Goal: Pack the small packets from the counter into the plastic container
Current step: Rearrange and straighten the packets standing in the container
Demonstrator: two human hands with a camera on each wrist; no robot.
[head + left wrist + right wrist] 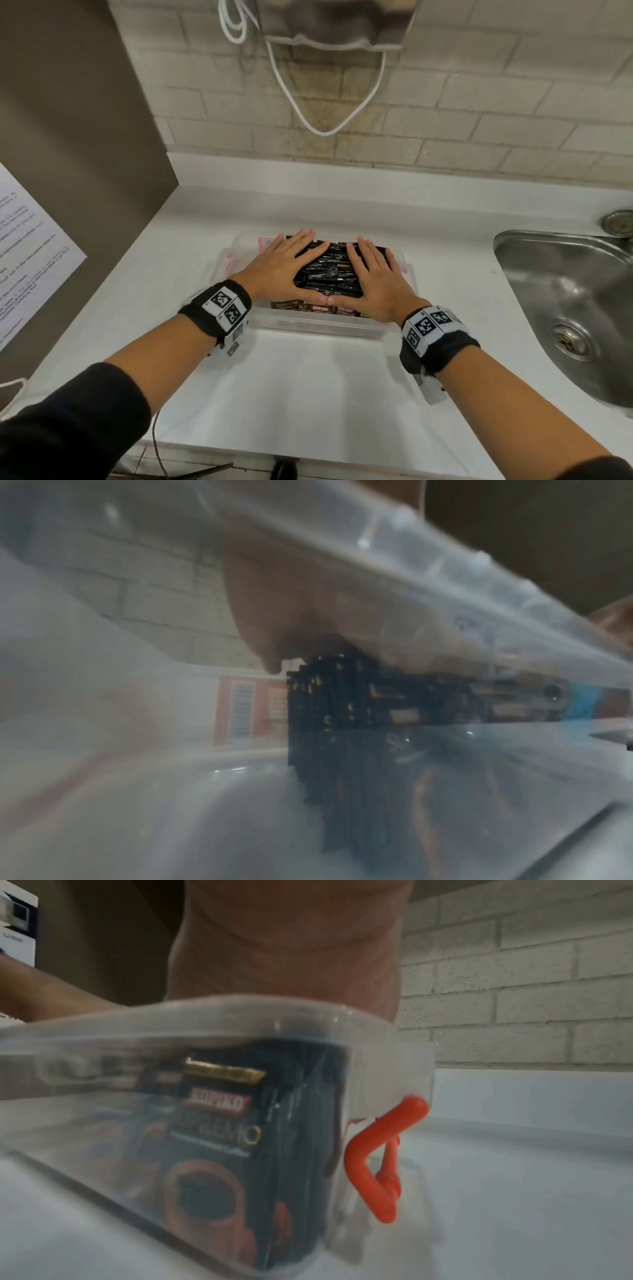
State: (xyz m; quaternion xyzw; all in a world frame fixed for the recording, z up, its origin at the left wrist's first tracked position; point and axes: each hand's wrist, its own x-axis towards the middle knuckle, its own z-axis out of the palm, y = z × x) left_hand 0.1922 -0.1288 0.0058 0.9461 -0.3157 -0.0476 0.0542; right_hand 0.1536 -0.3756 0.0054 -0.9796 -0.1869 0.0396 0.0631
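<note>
Left grip: left hand (281, 265) flat, fingers straight and spread, pressing on the packets (325, 274).
Right grip: right hand (375, 277) flat, fingers extended, on the same packets; thumb tips meet at 6 o'clock of the stack.
Packets: dark sachets standing packed in the plastic container (322, 325), filling its right part.
Container: on the white worktop (308, 394); orange latch (380, 1158) on its end.
Around: sink (568, 308) at 3 o'clock; brick wall (445, 102) at 12 o'clock.

Bare counter (308, 383) lies open before the container (322, 325); the sink (561, 308) bounds the right, the wall (445, 113) behind.
</note>
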